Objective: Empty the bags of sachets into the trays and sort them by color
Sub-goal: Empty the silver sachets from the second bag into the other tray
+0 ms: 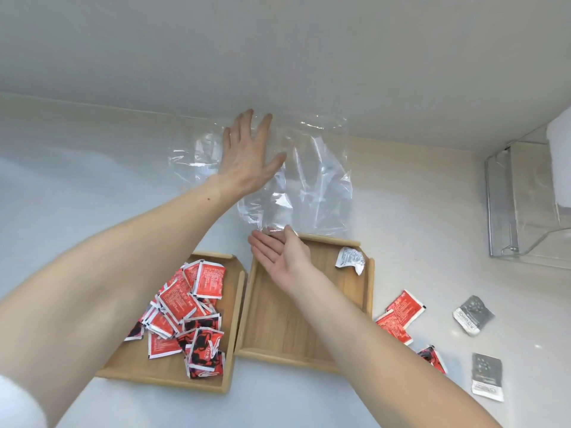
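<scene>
My left hand lies flat, fingers spread, on empty clear plastic bags spread against the back wall. Palm up and open, my right hand hovers over the far edge of the right wooden tray, its fingertips touching the bag's lower edge. That tray holds one crumpled silver sachet. Beside it, the left wooden tray carries a pile of several red sachets. Loose on the counter to the right lie red sachets and two silver sachets.
A clear plastic bin stands at the far right against the wall, with a white object inside it. The pale counter stretches to the left of the trays. The wall runs close behind the bags.
</scene>
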A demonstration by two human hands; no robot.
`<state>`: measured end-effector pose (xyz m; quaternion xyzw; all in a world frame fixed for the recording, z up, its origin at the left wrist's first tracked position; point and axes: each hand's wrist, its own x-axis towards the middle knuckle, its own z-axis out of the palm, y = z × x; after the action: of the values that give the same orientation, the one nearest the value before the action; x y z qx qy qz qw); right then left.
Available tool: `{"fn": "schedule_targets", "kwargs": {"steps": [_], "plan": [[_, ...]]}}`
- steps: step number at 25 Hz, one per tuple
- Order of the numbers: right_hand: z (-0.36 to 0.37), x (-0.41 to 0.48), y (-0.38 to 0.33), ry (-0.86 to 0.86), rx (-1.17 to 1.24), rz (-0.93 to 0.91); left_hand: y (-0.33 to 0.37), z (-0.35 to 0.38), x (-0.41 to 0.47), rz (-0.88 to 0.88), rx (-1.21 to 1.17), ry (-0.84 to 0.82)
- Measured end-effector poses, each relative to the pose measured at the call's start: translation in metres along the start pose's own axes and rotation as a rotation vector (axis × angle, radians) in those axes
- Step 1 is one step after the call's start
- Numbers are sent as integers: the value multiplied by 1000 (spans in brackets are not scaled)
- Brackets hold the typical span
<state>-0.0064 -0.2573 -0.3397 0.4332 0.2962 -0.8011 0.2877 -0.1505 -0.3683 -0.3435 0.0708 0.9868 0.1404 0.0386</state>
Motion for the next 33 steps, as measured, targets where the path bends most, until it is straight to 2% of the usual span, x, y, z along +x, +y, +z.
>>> {"fn": "schedule_targets", "kwargs": {"steps": [2,4,8,10,13,14,15,17,20,26,29,33], "plan": [[-4,-3,-4,-22,-46,13,-5,14,-20,-71,20,-98],[-13,-9,-12,-38,-191,29,-10,25,-34,-145,34,-212],[-30,-32,-44,33,-784,-34,-18,43,-45,-144,108,-361],[-32,-35,-62,84,-976,-309,-20,50,-45,-123,128,-389],[-29,-11,-85,192,-1371,-918,-22,56,-44,-111,132,-381],[-29,4,-91,191,-1557,-1030,-22,58,-43,-108,126,-374],[-29,20,-98,162,-1750,-1059,-22,60,-41,-106,121,-367],[-28,48,-108,173,-2072,-1019,-23,62,-38,-105,116,-360],[-27,78,-117,234,-2277,-967,-28,66,-30,-104,104,-351],[-57,103,-132,326,-2343,-910,-48,68,-20,-35,110,-324],[-59,104,-133,316,-2341,-939,-54,69,-23,-14,119,-304],[-54,99,-139,300,-2369,-836,-53,59,-21,6,182,-350]]}}
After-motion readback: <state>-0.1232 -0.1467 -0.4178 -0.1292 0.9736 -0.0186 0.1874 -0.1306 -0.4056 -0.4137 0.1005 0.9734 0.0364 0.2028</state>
